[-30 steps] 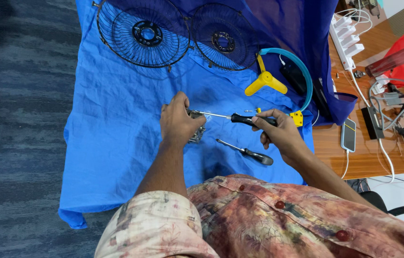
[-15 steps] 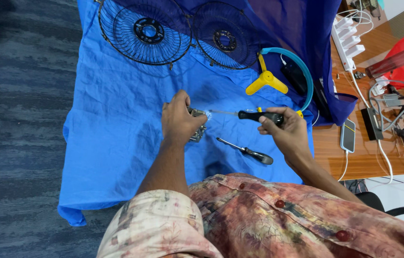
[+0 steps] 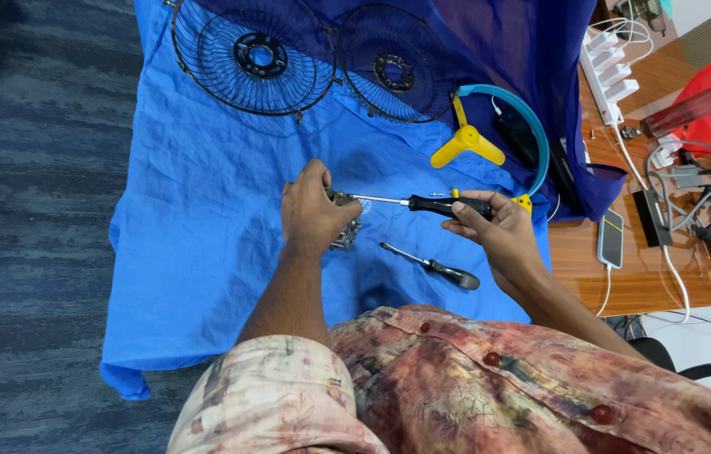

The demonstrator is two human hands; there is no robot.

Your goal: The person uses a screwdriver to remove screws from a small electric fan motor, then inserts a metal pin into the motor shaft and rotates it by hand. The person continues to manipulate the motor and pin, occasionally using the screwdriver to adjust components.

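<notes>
- Two black wire fan grilles [image 3: 253,59] lie at the far edge of the blue cloth [image 3: 195,219].
- Left hand [image 3: 315,217]: fingers clenched on a small metal part [image 3: 345,231], pressed on the cloth.
- Right hand [image 3: 498,229]: fingers grasping a black-handled screwdriver [image 3: 448,205], tip at the part.
- A second screwdriver [image 3: 433,266] lies just below.
- Yellow fan blade [image 3: 466,145] sits beyond; phone [image 3: 611,237] on the counter [image 3: 650,286].

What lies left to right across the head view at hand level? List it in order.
Carpet → blue cloth → left hand on a small metal part → screwdriver in the right hand → phone → cables.
</notes>
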